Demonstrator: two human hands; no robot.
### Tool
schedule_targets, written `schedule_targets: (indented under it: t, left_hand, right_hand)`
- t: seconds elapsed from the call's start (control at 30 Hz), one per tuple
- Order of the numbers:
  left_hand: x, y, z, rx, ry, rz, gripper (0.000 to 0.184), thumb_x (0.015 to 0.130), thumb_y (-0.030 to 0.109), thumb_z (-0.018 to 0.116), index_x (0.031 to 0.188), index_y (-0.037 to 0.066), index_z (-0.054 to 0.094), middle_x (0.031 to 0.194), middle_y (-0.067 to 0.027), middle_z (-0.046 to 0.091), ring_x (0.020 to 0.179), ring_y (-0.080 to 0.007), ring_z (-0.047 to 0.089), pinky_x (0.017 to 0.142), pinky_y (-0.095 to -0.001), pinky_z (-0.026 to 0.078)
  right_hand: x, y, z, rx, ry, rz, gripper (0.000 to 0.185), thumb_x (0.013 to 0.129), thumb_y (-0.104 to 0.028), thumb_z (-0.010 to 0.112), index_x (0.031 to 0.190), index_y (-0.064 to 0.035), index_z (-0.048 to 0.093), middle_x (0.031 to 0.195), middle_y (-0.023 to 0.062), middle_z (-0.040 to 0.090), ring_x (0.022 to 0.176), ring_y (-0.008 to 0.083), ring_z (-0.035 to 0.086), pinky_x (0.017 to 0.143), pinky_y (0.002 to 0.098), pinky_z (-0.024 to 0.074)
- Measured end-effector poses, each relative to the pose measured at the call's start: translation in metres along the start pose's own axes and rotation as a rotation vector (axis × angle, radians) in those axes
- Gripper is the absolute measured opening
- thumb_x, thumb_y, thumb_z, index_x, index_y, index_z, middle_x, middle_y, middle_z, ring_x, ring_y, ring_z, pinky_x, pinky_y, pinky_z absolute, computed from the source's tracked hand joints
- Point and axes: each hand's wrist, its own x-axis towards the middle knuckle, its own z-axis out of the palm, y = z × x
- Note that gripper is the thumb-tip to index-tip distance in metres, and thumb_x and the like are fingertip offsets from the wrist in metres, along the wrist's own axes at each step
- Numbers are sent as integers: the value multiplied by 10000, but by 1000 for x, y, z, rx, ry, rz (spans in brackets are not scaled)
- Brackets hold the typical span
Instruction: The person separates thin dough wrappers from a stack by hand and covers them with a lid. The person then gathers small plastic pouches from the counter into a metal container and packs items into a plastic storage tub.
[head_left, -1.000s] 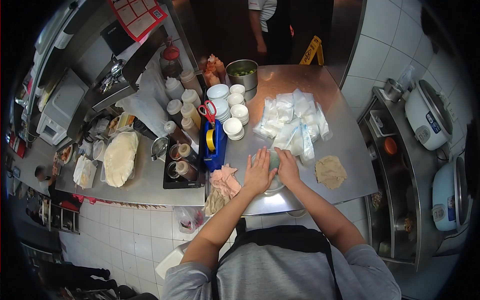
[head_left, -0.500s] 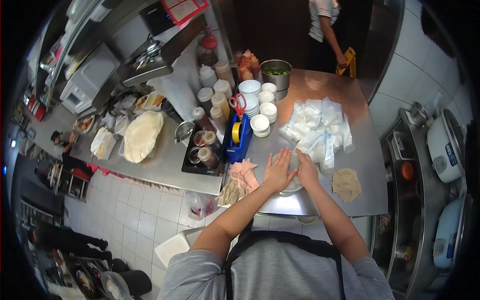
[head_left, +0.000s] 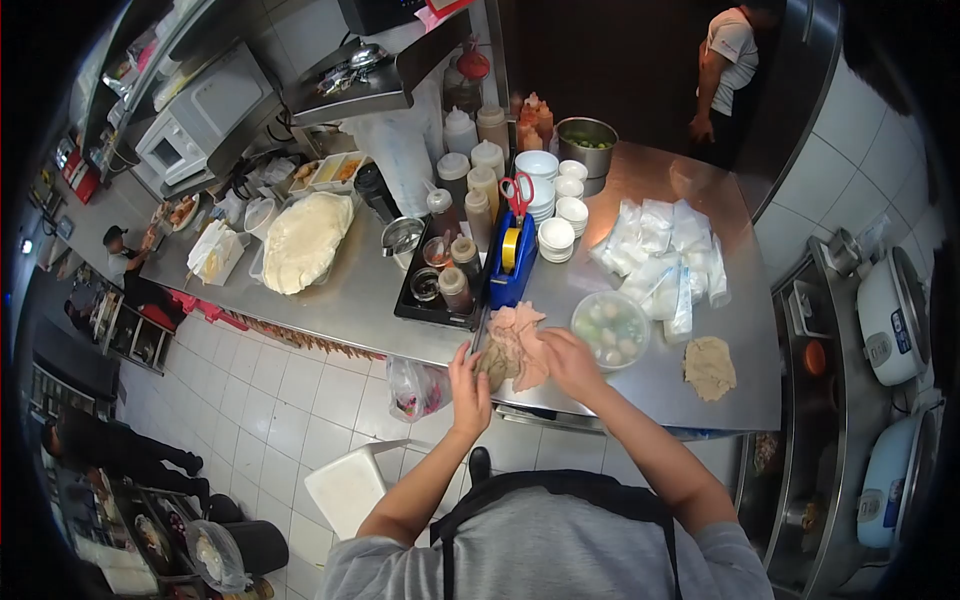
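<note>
My left hand [head_left: 470, 391] is at the counter's front edge, fingers apart, beside a beige cloth [head_left: 491, 366]. The fingers of my right hand [head_left: 572, 364] are closed at the right side of a pink cloth [head_left: 517, 340]; their tips are partly hidden. Just behind my right hand stands a round clear container [head_left: 611, 331] with pale round pieces in liquid. White plastic packets [head_left: 660, 262] lie in a pile behind it. Another beige cloth [head_left: 710, 368] rests flat to the right.
A blue tape dispenser [head_left: 511, 258] with red scissors stands behind the cloths, beside stacked white bowls [head_left: 556, 238]. Left are squeeze bottles [head_left: 455, 290] in a black tray. A metal pot [head_left: 587, 143] stands at the back. A person [head_left: 728, 75] stands beyond the counter.
Both hands have left the round container and moved left to the cloths. The view has turned, shifting the counter. The person beyond has moved right.
</note>
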Motion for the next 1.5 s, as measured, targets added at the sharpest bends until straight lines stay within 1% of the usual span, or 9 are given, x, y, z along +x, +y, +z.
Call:
schedule_targets:
  t: [0.17, 0.37, 0.47, 0.6, 0.83, 1.07, 1.17, 1.33, 1.5]
  left_hand:
    - [-28, -14, -46, -30, 5, -32, 300, 912, 40, 445, 1202, 6, 510, 1390, -210, 380, 1295, -374, 369, 1074, -435, 287]
    - [-57, -62, -107, 13, -20, -129, 249, 908, 2, 435, 1121, 10, 563, 1341, -202, 407, 1240, -356, 436, 1049, -414, 335]
    - [-66, -85, -126, 2, -68, -153, 246, 884, -40, 453, 1093, 6, 573, 1311, -188, 429, 1182, -335, 497, 1005, -387, 394]
    - [-55, -94, -130, -29, -209, -123, 264, 857, -41, 486, 1087, 32, 594, 1295, -193, 448, 1176, -351, 500, 992, -403, 400]
    - [-35, -96, -102, -29, -436, -1, 246, 816, -71, 513, 1004, 34, 632, 1171, -184, 558, 1096, -355, 553, 931, -387, 440]
    - [-39, -71, -77, -178, -583, 12, 211, 793, -104, 512, 913, 10, 643, 987, -160, 637, 931, -314, 631, 821, -352, 490]
    - [-39, -48, -56, -220, -555, 45, 209, 775, -121, 504, 857, 5, 649, 908, -150, 656, 848, -296, 654, 763, -334, 507]
    - [-6, 4, -9, -268, -460, 165, 205, 754, -130, 504, 823, 0, 647, 861, -134, 661, 790, -278, 661, 707, -329, 517]
    - [28, 40, 20, -269, -409, 225, 223, 746, -140, 495, 848, -6, 642, 892, -136, 648, 790, -269, 646, 689, -302, 504]
  right_hand:
    - [7, 32, 93, -496, -15, 129, 272, 821, -164, 608, 1036, 1, 638, 1027, 210, 589, 948, 400, 563, 858, 403, 484]
    - [35, 30, 77, -194, -213, 385, 391, 796, -307, 672, 1085, -48, 622, 1177, 176, 540, 1099, 371, 512, 903, 514, 442]
    - [34, -31, 73, -329, -479, 463, 543, 765, -380, 700, 1193, -75, 563, 1301, 163, 461, 1228, 387, 416, 908, 622, 390]
    - [23, -36, 113, -474, -269, 443, 810, 705, -452, 740, 1359, -135, 383, 1517, 148, 175, 1357, 442, 218, 898, 695, 338]
    - [-41, 17, 135, -318, -111, -150, 268, 823, -180, 603, 1066, -93, 676, 1177, 113, 629, 1212, 297, 516, 1004, 405, 414]
    - [-99, -27, -58, 218, -150, 585, 395, 720, -59, 671, 1114, -55, 648, 1078, 88, 678, 966, 182, 642, 863, 326, 506]
    - [-108, -31, -151, 195, 196, 626, 354, 720, -36, 669, 1073, -55, 660, 1067, 125, 677, 965, 197, 651, 863, 305, 498]
    - [-110, 27, -188, -947, 58, 855, 563, 778, -323, 692, 1289, -141, 538, 1438, 197, 380, 1335, 458, 292, 1039, 607, 270]
    - [-144, 141, -161, -934, 132, 772, 676, 808, -433, 643, 1389, -165, 425, 1522, 180, 221, 1388, 463, 135, 1034, 673, 170]
